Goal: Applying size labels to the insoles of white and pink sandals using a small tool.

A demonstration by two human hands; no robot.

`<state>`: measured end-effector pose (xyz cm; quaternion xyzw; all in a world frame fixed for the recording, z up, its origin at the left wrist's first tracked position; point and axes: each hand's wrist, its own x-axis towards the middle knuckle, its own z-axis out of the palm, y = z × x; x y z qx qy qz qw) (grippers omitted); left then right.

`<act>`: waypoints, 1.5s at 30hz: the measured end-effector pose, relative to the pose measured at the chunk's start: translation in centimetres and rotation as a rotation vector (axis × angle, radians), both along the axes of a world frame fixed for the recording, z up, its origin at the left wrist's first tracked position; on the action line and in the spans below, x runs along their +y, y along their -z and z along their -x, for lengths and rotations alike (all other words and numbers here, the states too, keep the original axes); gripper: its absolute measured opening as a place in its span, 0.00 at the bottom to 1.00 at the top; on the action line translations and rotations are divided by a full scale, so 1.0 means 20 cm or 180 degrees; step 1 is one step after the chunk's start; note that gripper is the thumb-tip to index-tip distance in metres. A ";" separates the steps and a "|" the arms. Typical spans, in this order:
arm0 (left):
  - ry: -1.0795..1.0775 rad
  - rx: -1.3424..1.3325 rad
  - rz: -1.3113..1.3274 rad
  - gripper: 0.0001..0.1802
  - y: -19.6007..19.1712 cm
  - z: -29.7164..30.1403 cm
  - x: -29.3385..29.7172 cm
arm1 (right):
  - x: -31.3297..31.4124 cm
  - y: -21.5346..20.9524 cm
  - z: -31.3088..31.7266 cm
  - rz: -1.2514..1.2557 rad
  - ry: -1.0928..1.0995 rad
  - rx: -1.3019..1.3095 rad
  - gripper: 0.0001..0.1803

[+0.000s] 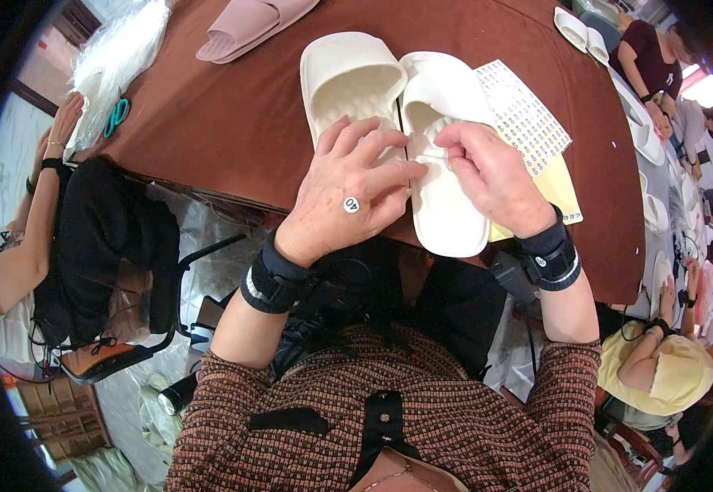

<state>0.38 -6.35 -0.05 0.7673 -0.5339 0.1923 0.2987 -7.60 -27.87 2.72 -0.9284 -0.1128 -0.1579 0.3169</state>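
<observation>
A pair of white slippers lies side by side on the brown-covered table, the left slipper (pixel 354 61) and the right slipper (pixel 451 221). My left hand (pixel 352 180) rests over the left one's footbed, fingers spread, a fingertip reaching to the right slipper's inner edge. A small round white sticker (pixel 351 205) is stuck on the back of this hand. Over the right slipper, my right hand (pixel 492 168) has thumb and index finger pinched close together near the strap opening; what is between them is too small to make out. Sheets of round stickers (pixel 528 115) lie partly under that hand.
A mauve slipper (pixel 250 29) lies at the table's far side. Clear plastic bags (pixel 123 57) and teal scissors (pixel 116 118) are at the left, beside another person's hands (pixel 65 123). More white slippers (pixel 639 131) and several people line a table on the right.
</observation>
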 end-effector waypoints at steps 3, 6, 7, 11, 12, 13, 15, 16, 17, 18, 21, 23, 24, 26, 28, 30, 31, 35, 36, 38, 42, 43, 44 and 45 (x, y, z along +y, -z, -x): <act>-0.0012 -0.0002 -0.0015 0.17 0.00 0.00 0.00 | 0.01 0.00 -0.01 0.0333 -0.0042 -0.0174 0.10; -0.0021 -0.0015 -0.0023 0.17 -0.01 0.00 0.00 | 0.02 0.01 -0.01 0.0465 -0.0041 -0.0251 0.10; -0.0028 -0.0014 -0.0025 0.17 -0.01 0.00 0.00 | 0.01 0.02 -0.02 0.0474 -0.0043 -0.0271 0.10; -0.0045 0.0004 -0.0063 0.17 -0.01 0.01 0.00 | 0.01 0.01 -0.01 0.0364 -0.0066 -0.0215 0.10; -0.0045 0.0009 -0.0071 0.17 -0.01 0.01 0.00 | 0.01 0.00 -0.01 0.0197 -0.0039 -0.0101 0.10; -0.0039 0.0013 -0.0074 0.17 -0.01 0.00 0.00 | 0.01 -0.01 0.00 0.0037 -0.0005 0.0011 0.10; -0.0038 0.0001 -0.0078 0.17 -0.02 0.00 -0.01 | -0.01 0.00 0.00 -0.0122 0.0006 0.0110 0.10; -0.0055 -0.0014 -0.0085 0.17 -0.02 0.01 0.00 | -0.02 0.01 0.00 -0.0284 -0.0002 0.0204 0.09; -0.0062 -0.0014 -0.0087 0.17 -0.02 0.01 0.00 | -0.02 0.00 0.00 -0.0286 -0.0009 0.0204 0.09; -0.0068 -0.0013 -0.0079 0.17 -0.01 0.01 0.00 | -0.02 -0.01 0.00 -0.0516 -0.0006 0.0351 0.09; -0.0058 -0.0006 -0.0046 0.17 -0.01 0.00 0.00 | -0.04 0.01 0.01 -0.0567 -0.0047 0.0350 0.09; -0.0047 0.0000 -0.0030 0.17 -0.01 0.00 0.00 | -0.04 0.02 0.01 -0.0396 -0.0096 0.0201 0.08; -0.0039 -0.0001 -0.0039 0.17 -0.01 0.00 0.00 | -0.04 0.01 0.01 -0.0256 -0.0102 0.0118 0.08; -0.0021 0.0000 -0.0055 0.17 -0.01 0.00 0.00 | -0.02 0.00 0.01 -0.0123 -0.0097 0.0038 0.08; -0.0057 0.0021 -0.0079 0.17 -0.01 0.01 0.00 | 0.00 -0.01 0.00 0.0228 -0.0139 -0.0085 0.08; -0.0051 0.0015 -0.0085 0.17 -0.02 0.01 0.00 | 0.00 0.00 0.00 0.0215 -0.0118 -0.0102 0.09; -0.0063 0.0016 -0.0087 0.17 -0.02 0.01 0.00 | 0.00 0.00 0.00 0.0205 -0.0114 -0.0113 0.09; -0.0044 0.0024 -0.0091 0.17 -0.02 0.01 0.00 | -0.01 0.00 0.01 0.0067 -0.0113 -0.0083 0.09; -0.0056 0.0016 -0.0096 0.17 -0.02 0.01 0.00 | -0.01 -0.01 0.02 -0.0121 -0.0099 0.0081 0.08; -0.0058 0.0016 -0.0099 0.16 -0.02 0.01 0.00 | -0.01 -0.02 0.02 -0.0308 -0.0076 0.0251 0.08; -0.0041 0.0024 -0.0074 0.16 -0.02 0.01 0.00 | -0.02 -0.03 0.03 -0.0496 -0.0117 0.0478 0.08; -0.0038 0.0007 -0.0060 0.16 -0.01 0.01 0.00 | -0.02 -0.03 0.03 -0.0524 -0.0109 0.0514 0.08; -0.0040 0.0009 -0.0061 0.16 -0.01 0.01 0.00 | -0.02 -0.03 0.03 -0.0524 -0.0111 0.0516 0.08; -0.0047 0.0017 -0.0065 0.15 -0.02 0.01 0.00 | -0.03 -0.02 0.02 -0.0588 -0.0130 0.0542 0.08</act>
